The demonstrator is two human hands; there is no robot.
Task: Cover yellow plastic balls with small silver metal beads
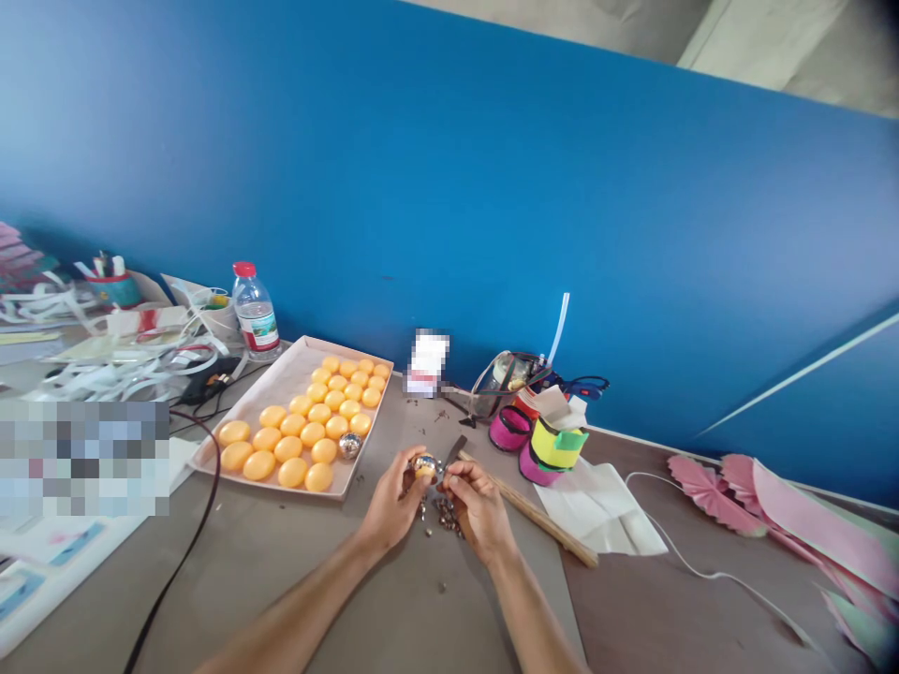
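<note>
My left hand point(394, 501) is closed around a small orange ball partly covered in shiny silver pieces point(423, 465), held just above the table. My right hand point(478, 501) pinches at the same ball from the right, and a thin dark tool point(455, 448) sticks up from its fingers. A small heap of silver pieces point(441, 513) lies on the table between my hands. To the left stands a shallow tray point(281, 384) with several plain orange balls point(307, 433) and one silver-covered ball point(349, 445).
A water bottle point(254, 314) stands behind the tray. Coloured tape rolls point(544, 440), a wooden stick point(534, 515), white paper point(604, 510), a white cord and pink paper shapes point(737, 487) lie at right. A black cable point(189, 534) and clutter lie left. A blue wall runs behind.
</note>
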